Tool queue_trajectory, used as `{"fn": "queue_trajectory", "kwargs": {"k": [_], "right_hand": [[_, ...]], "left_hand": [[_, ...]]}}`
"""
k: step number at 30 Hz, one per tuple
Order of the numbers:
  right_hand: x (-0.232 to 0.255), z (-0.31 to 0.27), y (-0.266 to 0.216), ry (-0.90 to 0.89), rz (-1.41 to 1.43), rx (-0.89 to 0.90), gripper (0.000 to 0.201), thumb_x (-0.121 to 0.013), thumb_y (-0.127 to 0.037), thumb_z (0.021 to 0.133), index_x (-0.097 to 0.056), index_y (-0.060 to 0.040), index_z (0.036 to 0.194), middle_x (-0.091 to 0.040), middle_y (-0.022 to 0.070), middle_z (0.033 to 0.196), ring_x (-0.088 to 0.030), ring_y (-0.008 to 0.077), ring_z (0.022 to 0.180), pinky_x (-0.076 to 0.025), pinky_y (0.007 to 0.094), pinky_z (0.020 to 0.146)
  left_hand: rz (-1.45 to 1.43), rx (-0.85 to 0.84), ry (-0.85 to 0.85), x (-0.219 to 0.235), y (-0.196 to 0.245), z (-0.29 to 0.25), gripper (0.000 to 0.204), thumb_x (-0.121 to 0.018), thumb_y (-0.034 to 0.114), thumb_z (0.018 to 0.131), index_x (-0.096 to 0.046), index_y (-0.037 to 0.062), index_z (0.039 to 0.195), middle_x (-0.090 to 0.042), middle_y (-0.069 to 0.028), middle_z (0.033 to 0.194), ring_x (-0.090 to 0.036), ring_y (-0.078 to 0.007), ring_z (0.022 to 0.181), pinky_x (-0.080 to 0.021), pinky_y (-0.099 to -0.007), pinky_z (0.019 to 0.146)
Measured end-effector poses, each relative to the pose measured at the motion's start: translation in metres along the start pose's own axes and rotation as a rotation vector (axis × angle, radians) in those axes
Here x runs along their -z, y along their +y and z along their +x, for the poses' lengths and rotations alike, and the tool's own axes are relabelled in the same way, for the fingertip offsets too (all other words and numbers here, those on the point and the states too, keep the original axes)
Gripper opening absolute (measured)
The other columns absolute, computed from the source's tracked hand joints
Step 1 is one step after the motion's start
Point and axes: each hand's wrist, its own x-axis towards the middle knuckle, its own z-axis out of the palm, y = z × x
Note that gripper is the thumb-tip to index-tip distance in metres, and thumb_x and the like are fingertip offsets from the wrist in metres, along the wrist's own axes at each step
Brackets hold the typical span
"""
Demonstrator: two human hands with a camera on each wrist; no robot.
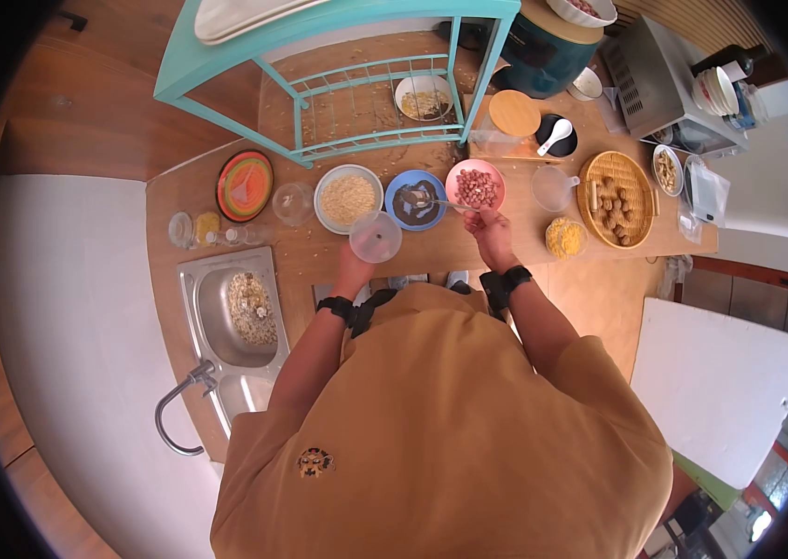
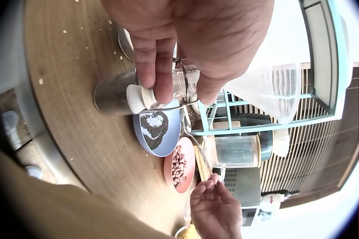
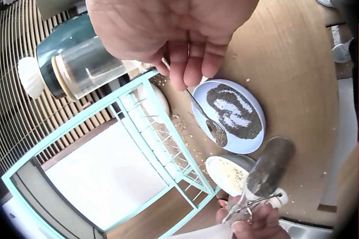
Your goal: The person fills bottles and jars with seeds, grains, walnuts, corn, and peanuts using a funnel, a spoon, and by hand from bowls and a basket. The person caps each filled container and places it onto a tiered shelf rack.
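Observation:
My left hand (image 1: 354, 270) grips a swing-top glass bottle (image 2: 114, 94) by its neck, fingers by the white stopper (image 2: 136, 98). Dark grains fill the lower bottle. A clear funnel (image 1: 375, 238) sits at the bottle's mouth. My right hand (image 1: 492, 235) pinches the handle of a metal spoon (image 3: 216, 132), whose bowl carries dark grains at the edge of a blue bowl (image 3: 245, 147). Similar dark grains (image 3: 238, 124) spread over that bowl, with bare patches showing. A pink bowl (image 1: 454, 173) of peanuts is beside it, and a bowl (image 1: 320, 197) of pale flakes stands on the other side.
Behind the bowls stands a turquoise rack (image 1: 305, 154). A wicker tray (image 1: 647, 197) of brown round pieces and a cup of yellow bits (image 1: 564, 238) are at right. The steel sink (image 1: 210, 307) holds pale scraps at left, near glass jars (image 1: 206, 228) and a striped plate (image 1: 245, 186).

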Motion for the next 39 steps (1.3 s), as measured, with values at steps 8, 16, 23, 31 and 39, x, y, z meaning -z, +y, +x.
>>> {"fn": "queue_trajectory", "kwargs": {"k": [8,16,23,31,39], "right_hand": [[-0.038,-0.036,-0.063,-0.164,-0.002,0.114,0.024,-0.05,-0.021,0.099,-0.062,-0.0009,0.103,-0.067,0.0077,0.085,-0.062,0.0151,0.077,-0.051,0.0298,0.073],[-0.078,-0.074,-0.086,-0.304,-0.102,0.173,0.026,-0.051,-0.02,0.099,-0.063,0.0028,0.101,-0.066,0.0088,0.081,-0.062,0.0152,0.074,-0.051,0.029,0.072],[-0.107,-0.103,-0.082,-0.44,-0.737,0.462,0.023,-0.053,-0.016,0.098,-0.065,0.0036,0.101,-0.069,0.0089,0.085,-0.064,0.0145,0.078,-0.051,0.0287,0.072],[-0.124,-0.124,-0.101,-0.658,-0.996,0.823,0.014,-0.056,-0.008,0.092,-0.067,0.0015,0.091,-0.065,0.0099,0.081,-0.063,0.0189,0.072,-0.049,0.0307,0.061],[-0.063,-0.085,-0.07,-0.272,0.049,0.24,0.023,-0.047,-0.018,0.1,-0.061,-0.0007,0.104,-0.065,0.0086,0.085,-0.061,0.0187,0.079,-0.049,0.0316,0.077]], "left_hand": [[0.04,-0.008,-0.017,0.001,-0.001,0.0,0.038,-0.072,0.015,0.079,-0.063,0.0048,0.115,-0.067,-0.016,0.107,-0.065,-0.0284,0.099,-0.05,-0.036,0.085],[-0.017,0.04,-0.017,-0.001,-0.004,-0.001,0.035,-0.069,0.019,0.084,-0.062,0.0035,0.115,-0.067,-0.0156,0.107,-0.065,-0.0266,0.098,-0.049,-0.0345,0.084],[-0.131,-0.077,0.088,-0.009,-0.012,0.001,0.032,-0.068,0.014,0.081,-0.064,0.0021,0.111,-0.069,-0.0147,0.101,-0.066,-0.0244,0.093,-0.051,-0.0341,0.08],[-0.071,-0.064,0.038,-0.008,-0.022,0.0,0.027,-0.066,0.009,0.081,-0.065,0.0014,0.107,-0.069,-0.0141,0.1,-0.066,-0.0233,0.094,-0.051,-0.0335,0.082],[0.029,-0.109,0.006,-0.005,-0.012,0.003,0.041,-0.075,0.005,0.071,-0.064,0.0049,0.111,-0.066,-0.0149,0.108,-0.063,-0.0306,0.102,-0.049,-0.0372,0.088]]}}
